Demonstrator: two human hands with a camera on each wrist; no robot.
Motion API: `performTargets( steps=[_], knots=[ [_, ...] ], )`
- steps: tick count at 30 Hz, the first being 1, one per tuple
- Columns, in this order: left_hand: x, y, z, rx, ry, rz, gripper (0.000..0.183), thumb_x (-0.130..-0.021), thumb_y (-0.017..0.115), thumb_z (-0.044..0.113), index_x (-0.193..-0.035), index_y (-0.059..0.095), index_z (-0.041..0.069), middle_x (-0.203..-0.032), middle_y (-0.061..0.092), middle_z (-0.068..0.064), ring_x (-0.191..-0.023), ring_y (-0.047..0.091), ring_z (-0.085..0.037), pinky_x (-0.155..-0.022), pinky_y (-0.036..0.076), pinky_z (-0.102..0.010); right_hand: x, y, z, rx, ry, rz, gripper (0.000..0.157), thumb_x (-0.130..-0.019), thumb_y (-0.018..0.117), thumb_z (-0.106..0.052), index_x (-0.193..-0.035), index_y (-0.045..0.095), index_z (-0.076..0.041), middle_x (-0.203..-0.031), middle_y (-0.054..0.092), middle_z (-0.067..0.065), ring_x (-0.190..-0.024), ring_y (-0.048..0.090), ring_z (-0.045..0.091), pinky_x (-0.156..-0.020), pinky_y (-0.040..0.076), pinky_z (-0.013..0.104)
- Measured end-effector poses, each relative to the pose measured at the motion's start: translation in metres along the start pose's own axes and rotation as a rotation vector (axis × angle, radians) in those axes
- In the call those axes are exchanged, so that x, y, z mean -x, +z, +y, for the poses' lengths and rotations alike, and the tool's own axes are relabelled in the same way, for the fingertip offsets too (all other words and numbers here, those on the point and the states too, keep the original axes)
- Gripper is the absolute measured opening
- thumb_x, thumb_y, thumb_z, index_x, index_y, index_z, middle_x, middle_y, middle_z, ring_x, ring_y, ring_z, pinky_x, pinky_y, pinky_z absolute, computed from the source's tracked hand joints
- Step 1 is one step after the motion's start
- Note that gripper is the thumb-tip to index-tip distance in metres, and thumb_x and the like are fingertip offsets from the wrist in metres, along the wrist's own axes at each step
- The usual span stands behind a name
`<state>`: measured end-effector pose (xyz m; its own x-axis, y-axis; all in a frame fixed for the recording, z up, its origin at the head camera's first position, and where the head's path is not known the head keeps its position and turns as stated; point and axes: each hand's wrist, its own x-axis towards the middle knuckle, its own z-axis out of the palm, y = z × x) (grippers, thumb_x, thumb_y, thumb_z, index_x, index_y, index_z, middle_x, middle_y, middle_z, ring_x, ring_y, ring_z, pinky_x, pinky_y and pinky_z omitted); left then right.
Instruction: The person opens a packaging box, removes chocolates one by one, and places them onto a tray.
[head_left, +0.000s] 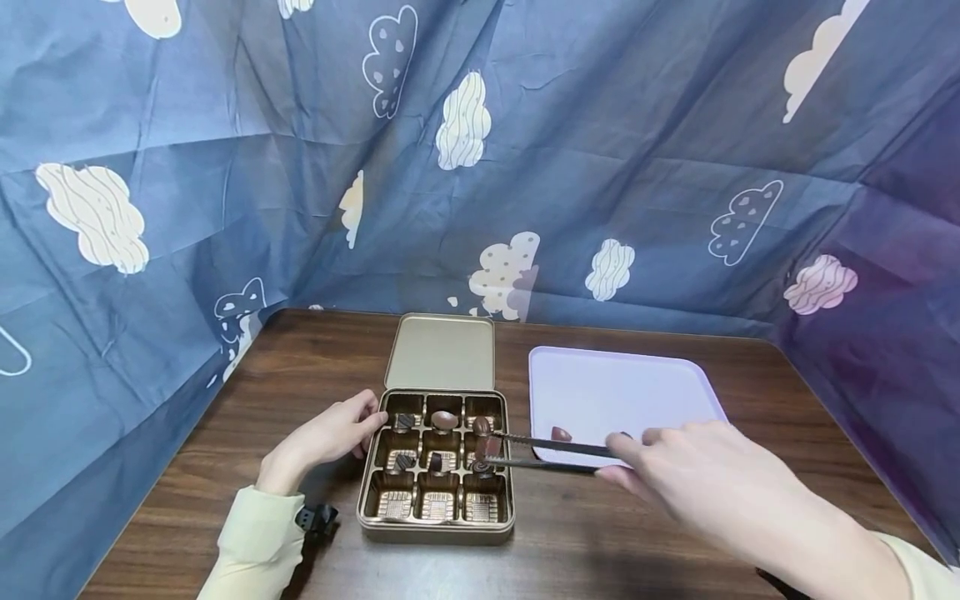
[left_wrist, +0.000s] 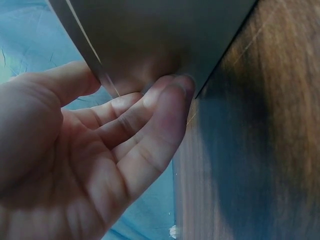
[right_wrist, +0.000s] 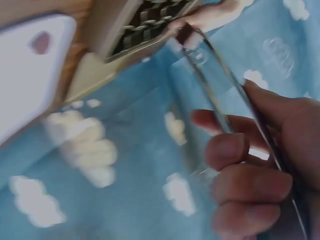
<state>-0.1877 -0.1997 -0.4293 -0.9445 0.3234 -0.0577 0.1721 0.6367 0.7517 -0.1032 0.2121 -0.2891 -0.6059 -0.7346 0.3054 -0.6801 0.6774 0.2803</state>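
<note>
- The right hand [head_left: 690, 467] grasps a pair of dark, slender tongs [head_left: 558, 447], thumb on one arm and curled fingers against the other.
- The tongs are squeezed most of the way together: a narrow gap runs between the arms, and their tips pinch a brown chocolate [head_left: 491, 447].
- That pinched chocolate is over the right column of the chocolate tin [head_left: 435, 536], around its middle compartment; whether it touches anything beneath, I cannot tell.
- The left hand [head_left: 330, 435] holds the tin's left side, thumb at the rim and bent fingertips against the outer metal wall, as the left wrist view shows.
- The tin has a gold compartment insert [head_left: 438, 504] in three rows of three. Chocolates sit in the back and middle rows, among them a smooth oval one [head_left: 444, 420] in the back centre and a dark ridged one [head_left: 405, 422] at back left.
- The tin's lid [head_left: 441, 352] is folded back behind it.
- To the right, a lavender tray [head_left: 622, 379] carries another brown chocolate [head_left: 561, 434] near its left edge, just beside the tongs in the head view.
</note>
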Motion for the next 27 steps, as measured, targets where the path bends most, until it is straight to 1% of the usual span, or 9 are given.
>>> performTargets(
  steps=[5,7,9,12,15,17,19,21,27],
  knots=[
    [-0.001,0.001,0.001,0.008,0.003,-0.005,0.014,-0.101,0.054,0.015,-0.092,0.048,0.005,-0.077,0.057,-0.003,-0.054,0.060,-0.022,-0.053,0.055,-0.037,0.040,0.023,0.023,-0.053,0.122,0.091,0.020,-0.093,0.062,-0.047,-0.091,0.059,-0.027,-0.059,0.038,-0.021,-0.044,0.038,0.003,-0.037,0.029,0.031],
    [-0.001,0.002,0.001,0.013,0.006,-0.005,0.014,-0.101,0.054,0.015,-0.092,0.048,0.005,-0.076,0.056,-0.003,-0.054,0.059,-0.021,-0.052,0.055,-0.037,0.057,0.036,0.032,-0.064,0.163,0.113,0.019,-0.091,0.065,-0.044,-0.090,0.057,-0.027,-0.060,0.034,-0.022,-0.046,0.033,0.001,-0.038,0.027,0.029],
    [-0.001,0.001,0.002,0.016,0.005,-0.005,0.014,-0.101,0.054,0.014,-0.092,0.047,0.005,-0.076,0.056,-0.003,-0.054,0.059,-0.021,-0.052,0.055,-0.038,0.075,0.050,0.042,-0.075,0.202,0.125,0.020,-0.090,0.067,-0.042,-0.090,0.057,-0.026,-0.062,0.036,-0.021,-0.048,0.033,0.001,-0.038,0.028,0.030],
    [0.000,0.000,0.002,0.021,-0.002,-0.001,0.014,-0.101,0.054,0.015,-0.092,0.047,0.005,-0.076,0.056,-0.004,-0.054,0.059,-0.021,-0.052,0.055,-0.037,0.101,0.067,0.056,-0.095,0.252,0.142,0.022,-0.087,0.072,-0.038,-0.097,0.061,-0.022,-0.067,0.053,-0.017,-0.049,0.047,0.005,-0.038,0.037,0.035],
    [0.001,-0.001,0.002,0.027,-0.004,0.001,0.015,-0.101,0.054,0.015,-0.093,0.047,0.005,-0.076,0.056,-0.004,-0.054,0.060,-0.022,-0.052,0.054,-0.037,0.126,0.078,0.070,-0.094,0.301,0.153,0.027,-0.086,0.073,-0.034,-0.104,0.063,-0.016,-0.079,0.068,-0.003,-0.056,0.063,0.019,-0.042,0.045,0.044],
    [0.002,-0.001,0.002,0.031,-0.006,0.002,0.015,-0.101,0.054,0.015,-0.093,0.047,0.005,-0.075,0.057,-0.004,-0.054,0.060,-0.022,-0.052,0.054,-0.036,0.139,0.083,0.079,-0.076,0.315,0.161,0.029,-0.086,0.073,-0.032,-0.105,0.063,-0.014,-0.081,0.069,0.000,-0.057,0.064,0.025,-0.041,0.044,0.045],
    [0.002,-0.001,0.002,0.032,-0.010,0.002,0.014,-0.101,0.054,0.015,-0.093,0.047,0.005,-0.075,0.057,-0.004,-0.054,0.060,-0.022,-0.053,0.054,-0.037,0.150,0.089,0.088,-0.059,0.319,0.162,0.030,-0.085,0.074,-0.032,-0.106,0.062,-0.013,-0.078,0.067,0.000,-0.056,0.064,0.025,-0.040,0.043,0.045],
    [0.003,0.000,0.002,0.030,-0.013,0.003,0.014,-0.101,0.054,0.015,-0.092,0.047,0.005,-0.075,0.057,-0.004,-0.054,0.060,-0.023,-0.053,0.055,-0.037,0.160,0.094,0.096,-0.037,0.297,0.179,0.031,-0.086,0.073,-0.034,-0.105,0.062,-0.012,-0.074,0.064,-0.002,-0.052,0.061,0.023,-0.038,0.041,0.043],
    [0.002,0.001,0.002,0.029,-0.013,0.001,0.014,-0.101,0.053,0.015,-0.092,0.047,0.006,-0.076,0.056,-0.004,-0.054,0.060,-0.023,-0.053,0.055,-0.037,0.188,0.113,0.121,0.007,0.227,0.228,0.047,-0.095,0.053,-0.055,-0.104,0.063,-0.010,-0.069,0.062,-0.001,-0.044,0.056,0.022,-0.034,0.038,0.042]
  ],
)
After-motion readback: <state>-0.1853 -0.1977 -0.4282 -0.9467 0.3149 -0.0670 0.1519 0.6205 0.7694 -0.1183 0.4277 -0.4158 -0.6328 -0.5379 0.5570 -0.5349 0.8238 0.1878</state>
